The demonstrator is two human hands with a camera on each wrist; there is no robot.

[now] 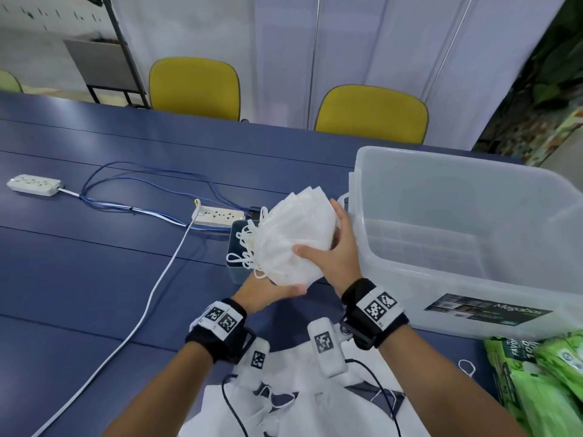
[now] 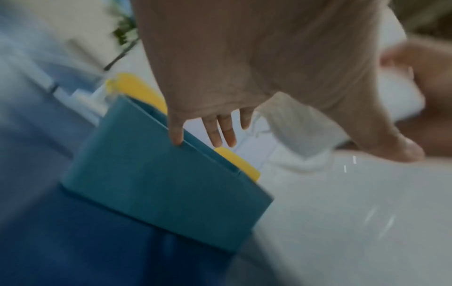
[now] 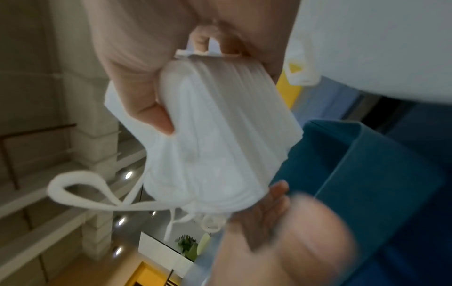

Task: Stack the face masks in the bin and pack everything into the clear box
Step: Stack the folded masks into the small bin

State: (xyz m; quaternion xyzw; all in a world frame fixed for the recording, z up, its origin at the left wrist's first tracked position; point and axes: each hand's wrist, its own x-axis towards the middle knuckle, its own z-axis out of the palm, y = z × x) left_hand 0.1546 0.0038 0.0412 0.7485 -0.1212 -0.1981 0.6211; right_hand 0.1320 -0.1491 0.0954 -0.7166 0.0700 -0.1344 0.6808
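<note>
masks (image 1: 296, 241): whole white stack held up between my two hands, right over the bin, ear loops dangling off the left side
right hand (image 1: 339, 250): wrapped round the stack, thumb across its face, fingers behind
left hand (image 1: 268, 290): flat underneath, palm propping the stack's low end, fingers straight
bin (image 2: 156, 174): teal, on the desk (image 1: 94, 263) just under my hands
clear box (image 1: 473, 234): right of my right hand, lid off
loose masks (image 1: 299, 402): near side of my wrists
</note>
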